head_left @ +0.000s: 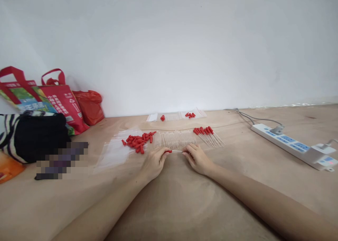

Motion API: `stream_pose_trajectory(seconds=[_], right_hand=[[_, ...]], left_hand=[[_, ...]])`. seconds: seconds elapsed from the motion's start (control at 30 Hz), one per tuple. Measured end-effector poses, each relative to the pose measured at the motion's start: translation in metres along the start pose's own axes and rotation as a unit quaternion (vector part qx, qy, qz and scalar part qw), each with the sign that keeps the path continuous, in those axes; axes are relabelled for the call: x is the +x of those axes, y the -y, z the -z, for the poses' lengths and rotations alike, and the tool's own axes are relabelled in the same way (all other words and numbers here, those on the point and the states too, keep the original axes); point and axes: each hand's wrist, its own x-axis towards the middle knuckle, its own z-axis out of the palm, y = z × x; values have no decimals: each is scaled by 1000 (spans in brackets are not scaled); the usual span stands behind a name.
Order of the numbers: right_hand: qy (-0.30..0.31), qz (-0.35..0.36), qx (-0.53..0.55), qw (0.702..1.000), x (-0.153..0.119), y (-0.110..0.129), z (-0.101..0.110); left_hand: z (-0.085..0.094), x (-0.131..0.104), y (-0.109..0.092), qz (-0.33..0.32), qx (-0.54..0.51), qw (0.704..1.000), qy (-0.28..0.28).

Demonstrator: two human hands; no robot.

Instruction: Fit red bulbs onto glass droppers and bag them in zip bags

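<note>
My left hand pinches a red rubber dropper bulb at the middle of the table. From it a thin, clear dropper tube runs across to my right hand, whose fingers are closed on its other end. The bulb and tube meet in line between my hands. Just beyond lies a row of bare dropper tubes. Left of that row is a pile of loose red bulbs. On the right, several droppers with red bulbs fitted lie side by side.
Clear plastic bags lie at the left, and filled bags lie near the wall. A white power strip with cables stands right. Red shopping bags, a black-and-white cloth item and a blurred-out dark object occupy the far left.
</note>
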Motion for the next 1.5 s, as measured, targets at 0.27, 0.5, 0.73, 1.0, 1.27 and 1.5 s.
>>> stream_pose_trajectory(seconds=[0.27,0.5,0.73,1.0,1.27,1.5], right_hand=[[45,20,16,999,0,-2,7],[62,29,-38,997,1,0,11],[68,38,-52,996,-1,7,12],[102,5,-39,994,2,15,10],[153,-10,-8,988,9,13,9],[139,74,-97,983,15,16,22]], left_hand=[[0,-3,-3,-31,-47,998,22],[-1,-4,-2,-43,-45,997,48],[-1,-5,-3,-68,-29,996,58],[-1,-6,-3,-92,-13,994,62],[0,-4,-5,-126,6,988,84],[4,2,9,-97,-26,993,55]])
